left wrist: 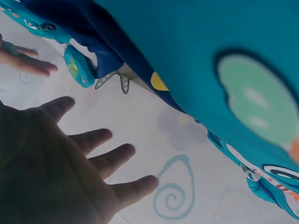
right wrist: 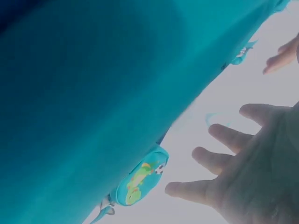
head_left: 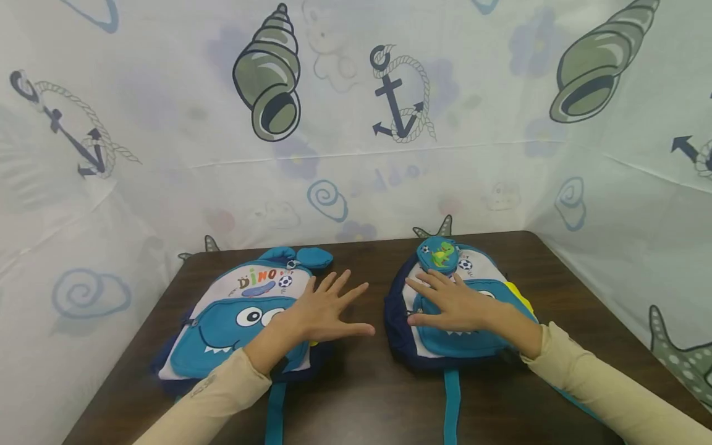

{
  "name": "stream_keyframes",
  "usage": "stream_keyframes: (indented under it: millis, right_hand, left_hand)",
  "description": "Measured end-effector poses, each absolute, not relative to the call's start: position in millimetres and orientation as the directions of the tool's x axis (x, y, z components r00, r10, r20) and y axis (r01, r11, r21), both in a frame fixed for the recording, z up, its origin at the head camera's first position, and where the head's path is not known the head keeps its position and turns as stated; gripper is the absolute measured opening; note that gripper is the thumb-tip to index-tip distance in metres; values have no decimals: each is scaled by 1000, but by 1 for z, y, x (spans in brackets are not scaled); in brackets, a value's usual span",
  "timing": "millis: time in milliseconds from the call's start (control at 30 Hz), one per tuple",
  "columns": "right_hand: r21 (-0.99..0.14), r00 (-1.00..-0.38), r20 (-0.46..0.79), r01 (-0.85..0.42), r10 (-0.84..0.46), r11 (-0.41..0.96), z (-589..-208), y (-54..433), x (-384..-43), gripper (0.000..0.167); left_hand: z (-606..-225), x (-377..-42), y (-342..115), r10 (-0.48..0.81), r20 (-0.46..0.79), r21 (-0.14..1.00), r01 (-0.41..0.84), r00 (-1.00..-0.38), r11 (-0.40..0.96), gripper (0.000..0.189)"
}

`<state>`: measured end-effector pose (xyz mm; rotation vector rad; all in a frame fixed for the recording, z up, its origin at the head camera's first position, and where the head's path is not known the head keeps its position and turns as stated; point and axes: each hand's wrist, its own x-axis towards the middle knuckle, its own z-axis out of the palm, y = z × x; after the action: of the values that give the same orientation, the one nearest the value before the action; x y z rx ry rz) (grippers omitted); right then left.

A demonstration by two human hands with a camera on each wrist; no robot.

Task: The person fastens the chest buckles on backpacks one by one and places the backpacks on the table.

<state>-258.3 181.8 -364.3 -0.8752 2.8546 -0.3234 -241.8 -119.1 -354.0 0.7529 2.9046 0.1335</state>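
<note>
Two children's backpacks in blue and white lie on a dark brown table. The left backpack point(head_left: 222, 327) has a cartoon face with teeth and the word DINO on its white upper part. On the right backpack point(head_left: 473, 346) a small round pouch point(head_left: 438, 254) with a green dinosaur hangs near the top. My left hand point(head_left: 325, 309) is spread over the right side of the left backpack, holding nothing. Fingers spread, my right hand point(head_left: 453, 303) is above the right backpack's front and hides part of its face. The right wrist view shows this hand point(right wrist: 252, 163) apart from the fabric.
The wooden table point(head_left: 367, 383) ends at a white cloth backdrop point(head_left: 356, 123) printed with shells and anchors, which also rises at both sides. Teal straps point(head_left: 452, 402) run from the backpacks toward the table's near edge.
</note>
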Motion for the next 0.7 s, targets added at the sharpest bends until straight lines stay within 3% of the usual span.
stream_keyframes:
  millis: [367,700]
  right_hand:
    - [-194,-857,-21,-502,-515,843,-359,189,-257,86]
    - [-191,-910,-150,-356,-386,915,-362,186,-251,101]
  left_hand:
    - [-349,-241,-113,490,-126,175,467,-863,867,88]
    - [-354,-235,-85,510,-231,336,424,-828,841,92]
